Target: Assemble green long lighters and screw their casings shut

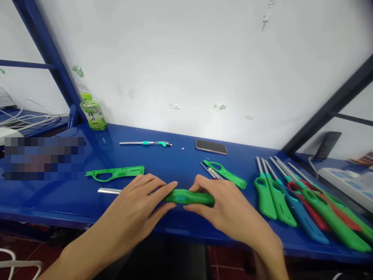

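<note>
A green long-necked lighter [189, 197] lies level between my two hands, just above the front of the blue table. My left hand [147, 200] is closed round its trigger end, and the metal tube pokes out to the left. Fingers and thumb of my right hand [221, 198] pinch the handle's other end. An open green half shell [122, 172] rests behind my left hand. Behind my right hand lies another green shell half [229, 175] beside thin metal parts [211, 171]. Farther back is a metal tube with a teal collar and trigger piece [145, 143].
Several lighters in green, blue and red [309, 206] lie side by side on the right of the blue table [171, 167]. A phone [211, 146] lies near the wall. A green drink bottle [93, 112] stands at the back left, near a blue frame post.
</note>
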`<state>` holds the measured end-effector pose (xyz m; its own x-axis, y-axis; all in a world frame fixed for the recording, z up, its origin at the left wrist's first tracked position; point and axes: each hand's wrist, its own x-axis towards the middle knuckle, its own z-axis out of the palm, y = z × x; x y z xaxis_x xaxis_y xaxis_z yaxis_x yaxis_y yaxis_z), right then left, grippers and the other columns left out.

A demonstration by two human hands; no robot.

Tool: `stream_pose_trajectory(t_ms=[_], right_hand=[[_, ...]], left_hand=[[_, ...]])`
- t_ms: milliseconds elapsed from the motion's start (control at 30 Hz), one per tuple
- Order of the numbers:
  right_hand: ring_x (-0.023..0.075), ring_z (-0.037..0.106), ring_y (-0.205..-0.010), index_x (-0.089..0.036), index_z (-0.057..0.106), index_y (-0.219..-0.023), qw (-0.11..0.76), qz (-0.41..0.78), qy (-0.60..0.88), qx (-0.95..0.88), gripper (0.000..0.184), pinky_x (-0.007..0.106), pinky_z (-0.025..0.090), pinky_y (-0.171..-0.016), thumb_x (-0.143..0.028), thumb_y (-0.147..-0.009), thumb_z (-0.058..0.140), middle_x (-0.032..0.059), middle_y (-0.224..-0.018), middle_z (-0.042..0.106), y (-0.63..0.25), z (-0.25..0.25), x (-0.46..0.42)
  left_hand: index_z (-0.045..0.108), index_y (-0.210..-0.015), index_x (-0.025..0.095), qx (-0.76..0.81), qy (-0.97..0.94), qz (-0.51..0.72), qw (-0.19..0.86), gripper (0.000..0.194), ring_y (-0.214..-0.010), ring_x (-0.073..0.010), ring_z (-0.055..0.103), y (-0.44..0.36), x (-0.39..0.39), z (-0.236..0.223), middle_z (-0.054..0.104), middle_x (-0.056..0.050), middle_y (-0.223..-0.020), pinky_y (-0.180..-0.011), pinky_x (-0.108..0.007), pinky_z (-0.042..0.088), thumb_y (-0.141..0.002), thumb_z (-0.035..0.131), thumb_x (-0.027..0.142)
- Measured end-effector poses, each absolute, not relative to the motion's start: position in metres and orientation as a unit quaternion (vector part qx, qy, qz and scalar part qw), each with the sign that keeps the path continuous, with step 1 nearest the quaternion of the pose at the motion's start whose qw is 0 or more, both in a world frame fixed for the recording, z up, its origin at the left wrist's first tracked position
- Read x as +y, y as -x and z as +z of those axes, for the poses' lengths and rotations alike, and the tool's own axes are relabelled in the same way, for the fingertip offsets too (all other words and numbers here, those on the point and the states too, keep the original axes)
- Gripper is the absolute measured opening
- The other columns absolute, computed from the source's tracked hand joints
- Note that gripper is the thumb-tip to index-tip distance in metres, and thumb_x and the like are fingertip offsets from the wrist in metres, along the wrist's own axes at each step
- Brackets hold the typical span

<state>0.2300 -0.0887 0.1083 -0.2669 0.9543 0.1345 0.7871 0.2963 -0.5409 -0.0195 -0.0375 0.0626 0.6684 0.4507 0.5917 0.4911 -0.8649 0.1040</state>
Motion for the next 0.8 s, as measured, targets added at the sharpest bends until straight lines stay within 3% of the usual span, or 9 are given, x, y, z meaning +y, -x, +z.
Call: stream_pose_trajectory(t_ms=[100,200,267,467,567,700,800], right_hand=[[0.0149,0.063,-0.077,-0.028,0.064,-0.095,0.237,0.178,0.554,-0.778,0.015,0.030,0.034,-0.067,-0.028,-0.100,0.079,-0.0097,-0.087,0.073,-0.226,0.108,-0.090],[0.0183,0.069,-0.089,-0.032,0.072,-0.110,0.242,0.158,0.547,-0.786,0.008,0.031,0.041,-0.076,-0.030,-0.103,0.075,-0.0065,-0.099,0.077,-0.223,0.108,-0.091],[0.0206,0.070,-0.094,-0.035,0.075,-0.119,0.229,0.149,0.539,-0.797,0.014,0.033,0.043,-0.080,-0.032,-0.106,0.071,-0.0051,-0.101,0.080,-0.220,0.109,-0.092],[0.0198,0.073,-0.082,-0.034,0.079,-0.123,0.223,0.139,0.535,-0.803,0.021,0.033,0.046,-0.075,-0.026,-0.107,0.067,-0.0042,-0.095,0.082,-0.217,0.108,-0.092],[0.0215,0.077,-0.092,-0.033,0.078,-0.128,0.235,0.132,0.530,-0.804,0.027,0.033,0.052,-0.083,-0.022,-0.106,0.068,-0.0026,-0.105,0.084,-0.221,0.105,-0.090],[0.0232,0.079,-0.099,-0.033,0.076,-0.135,0.257,0.113,0.544,-0.791,0.032,0.035,0.056,-0.088,-0.024,-0.105,0.070,-0.0019,-0.115,0.085,-0.233,0.103,-0.090],[0.0236,0.079,-0.099,-0.034,0.077,-0.134,0.265,0.099,0.555,-0.782,0.030,0.037,0.058,-0.090,-0.028,-0.105,0.070,-0.0016,-0.116,0.085,-0.241,0.104,-0.092]], left_hand=[[0.066,-0.119,0.022,-0.242,0.911,-0.333,-0.004,0.011,-0.089,-0.0194,0.069,0.018,-0.037,0.068,0.076,-0.001,-0.102,-0.084,-0.037,0.049,-0.110,0.060,0.023],[0.065,-0.117,0.022,-0.225,0.905,-0.361,0.017,0.014,-0.084,-0.0169,0.069,0.020,-0.035,0.075,0.077,0.001,-0.100,-0.079,-0.035,0.049,-0.108,0.059,0.013],[0.065,-0.119,0.022,-0.213,0.903,-0.373,0.035,0.017,-0.083,-0.0162,0.070,0.021,-0.034,0.078,0.078,0.000,-0.100,-0.080,-0.035,0.049,-0.108,0.058,0.011],[0.067,-0.117,0.020,-0.205,0.899,-0.382,0.059,0.012,-0.079,-0.0148,0.073,0.022,-0.031,0.078,0.081,0.001,-0.098,-0.080,-0.035,0.052,-0.109,0.060,0.015],[0.067,-0.122,0.021,-0.208,0.902,-0.369,0.079,0.014,-0.095,-0.0203,0.076,0.022,-0.031,0.077,0.082,-0.002,-0.104,-0.090,-0.040,0.052,-0.110,0.061,0.022],[0.054,-0.153,0.020,-0.274,0.902,-0.318,0.103,0.048,-0.131,-0.0345,0.064,0.033,-0.030,0.079,0.074,-0.012,-0.136,-0.107,-0.053,0.045,-0.108,0.063,0.036],[0.055,-0.154,0.018,-0.323,0.884,-0.308,0.141,0.051,-0.132,-0.0396,0.059,0.048,-0.024,0.083,0.070,-0.017,-0.140,-0.107,-0.057,0.043,-0.107,0.064,0.036]])
